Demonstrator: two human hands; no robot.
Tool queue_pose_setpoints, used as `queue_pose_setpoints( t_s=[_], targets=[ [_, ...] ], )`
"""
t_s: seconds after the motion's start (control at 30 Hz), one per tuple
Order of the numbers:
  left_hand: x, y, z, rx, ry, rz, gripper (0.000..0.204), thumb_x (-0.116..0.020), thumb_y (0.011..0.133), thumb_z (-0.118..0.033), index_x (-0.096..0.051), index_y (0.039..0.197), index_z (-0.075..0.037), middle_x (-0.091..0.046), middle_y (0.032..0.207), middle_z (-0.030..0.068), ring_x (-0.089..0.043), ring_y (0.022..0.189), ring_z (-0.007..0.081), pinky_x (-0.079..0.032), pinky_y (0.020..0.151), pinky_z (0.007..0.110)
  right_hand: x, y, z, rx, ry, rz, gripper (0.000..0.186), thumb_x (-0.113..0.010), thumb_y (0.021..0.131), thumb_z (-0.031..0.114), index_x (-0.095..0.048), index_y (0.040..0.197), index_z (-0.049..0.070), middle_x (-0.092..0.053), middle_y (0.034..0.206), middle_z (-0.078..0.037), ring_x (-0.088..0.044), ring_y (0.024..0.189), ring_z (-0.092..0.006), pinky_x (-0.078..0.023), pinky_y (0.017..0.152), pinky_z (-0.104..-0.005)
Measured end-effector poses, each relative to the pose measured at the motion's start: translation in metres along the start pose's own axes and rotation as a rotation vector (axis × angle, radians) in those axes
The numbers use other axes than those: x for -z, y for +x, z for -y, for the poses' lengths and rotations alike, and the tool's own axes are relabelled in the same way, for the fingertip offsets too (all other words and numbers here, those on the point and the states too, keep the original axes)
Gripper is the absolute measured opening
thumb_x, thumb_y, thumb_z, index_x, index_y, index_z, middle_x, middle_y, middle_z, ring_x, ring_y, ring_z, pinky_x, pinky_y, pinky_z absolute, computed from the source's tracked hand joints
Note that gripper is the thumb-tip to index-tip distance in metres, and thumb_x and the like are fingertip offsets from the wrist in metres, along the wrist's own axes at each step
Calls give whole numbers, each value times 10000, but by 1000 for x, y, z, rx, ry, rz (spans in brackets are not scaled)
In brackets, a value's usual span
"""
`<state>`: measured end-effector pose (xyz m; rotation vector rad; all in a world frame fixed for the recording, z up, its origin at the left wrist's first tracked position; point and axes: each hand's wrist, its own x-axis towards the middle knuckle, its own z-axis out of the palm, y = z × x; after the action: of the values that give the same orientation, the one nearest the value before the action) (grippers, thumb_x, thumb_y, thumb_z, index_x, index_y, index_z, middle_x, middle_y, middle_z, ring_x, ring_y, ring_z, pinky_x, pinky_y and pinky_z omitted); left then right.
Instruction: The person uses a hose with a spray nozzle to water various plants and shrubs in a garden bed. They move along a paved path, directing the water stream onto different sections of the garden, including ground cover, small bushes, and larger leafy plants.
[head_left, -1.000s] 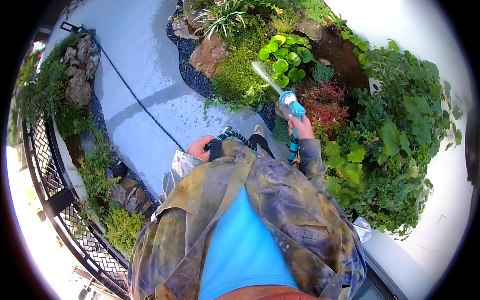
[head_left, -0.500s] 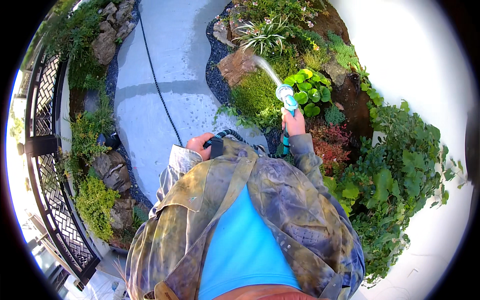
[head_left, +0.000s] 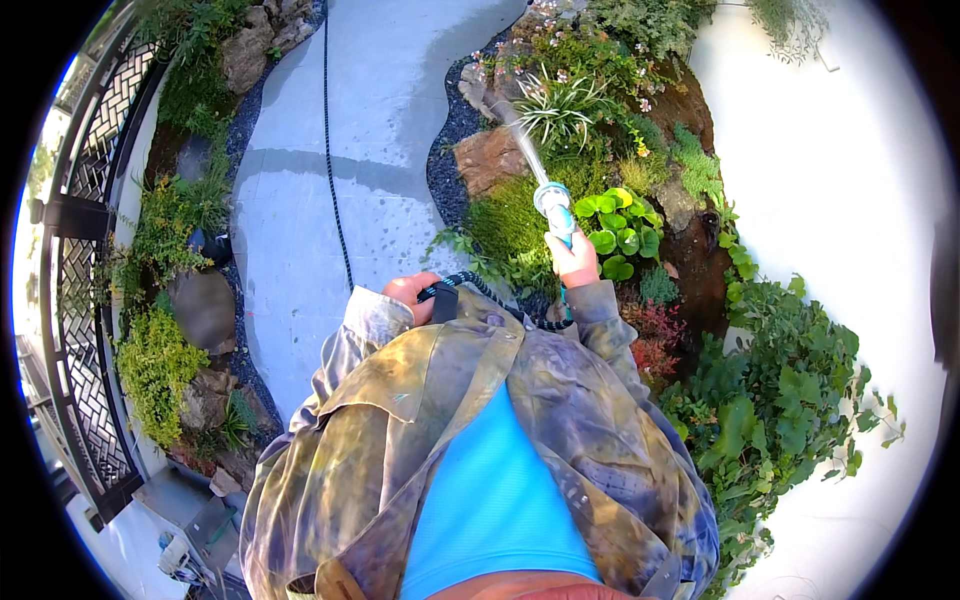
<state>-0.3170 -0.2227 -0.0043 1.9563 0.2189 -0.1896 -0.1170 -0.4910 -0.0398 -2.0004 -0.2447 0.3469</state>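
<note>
My right hand [head_left: 574, 262] is wrapped round the handle of a light-blue and white hose spray nozzle [head_left: 553, 203]. A stream of water [head_left: 528, 152] leaves its head and points up and a little left, over the green planting toward a spiky white-and-green plant [head_left: 556, 110]. Closer to my body, my left hand [head_left: 410, 294] is closed on the black-and-blue garden hose [head_left: 466, 279]. From there one stretch of hose loops across my front toward the nozzle, and another runs away along the path. My jacket partly hides the loop.
A pale concrete path [head_left: 300, 215] runs ahead between gravel-edged beds. On the right are a reddish rock [head_left: 490, 160], round-leaved plants [head_left: 625, 235], leafy vines [head_left: 780, 380] and a white wall [head_left: 830, 180]. Rocks [head_left: 205, 310], shrubs and a dark lattice fence [head_left: 85, 290] line the left.
The nozzle and my right hand have shifted slightly left, and the water stream has swung with them. The view has moved a little, so the path and beds sit differently. Both hands keep their grip.
</note>
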Motion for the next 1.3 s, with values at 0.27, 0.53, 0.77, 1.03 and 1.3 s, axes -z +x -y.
queue_pose_setpoints(
  t_s=[0.27, 0.53, 0.77, 1.03, 1.3],
  targets=[
    [3, -4, 6, 18, 63, -11, 281, -639, 811, -260, -641, 1031, -85, -666, 844, 140, -657, 778, 272, -509, 700, 357, -22, 7, 48, 192, -179, -5, 271, -648, 826, 241, -620, 974, 15, -664, 807, -135, -654, 731, -259, -489, 677, -355],
    [12, -1, 13, 7, 92, 17, 321, -643, 814, -293, -644, 1056, -82, -670, 863, 150, -663, 786, 265, -513, 708, 358, -14, -2, 11, 30, -93, -151, 290, -653, 832, 225, -608, 1009, -1, -654, 804, -134, -631, 706, -223, -483, 674, -341],
    [12, 4, 20, -43, 9, 18, 238, -617, 817, -265, -636, 978, -92, -652, 838, 159, -638, 782, 324, -501, 701, 385, 15, -11, 17, -14, 218, -233, 244, -620, 865, 137, -551, 1066, 18, -529, 684, -8, -469, 505, -93, -370, 458, -250],
    [15, 10, 9, -63, 27, 66, 227, -617, 819, -246, -624, 978, -82, -642, 778, 139, -631, 725, 263, -486, 660, 373, 32, -42, 43, -16, 225, -368, 196, -538, 900, 145, -508, 1034, 4, -458, 647, -15, -418, 470, -104, -371, 438, -247],
    [15, 17, 2, 22, -8, 106, 211, -586, 801, -207, -637, 976, -100, -641, 779, 157, -643, 735, 292, -500, 664, 387, 51, -49, 48, -18, 280, -378, 138, -571, 891, 136, -511, 948, 26, -467, 625, -6, -437, 456, -94, -373, 429, -244]
  ],
)
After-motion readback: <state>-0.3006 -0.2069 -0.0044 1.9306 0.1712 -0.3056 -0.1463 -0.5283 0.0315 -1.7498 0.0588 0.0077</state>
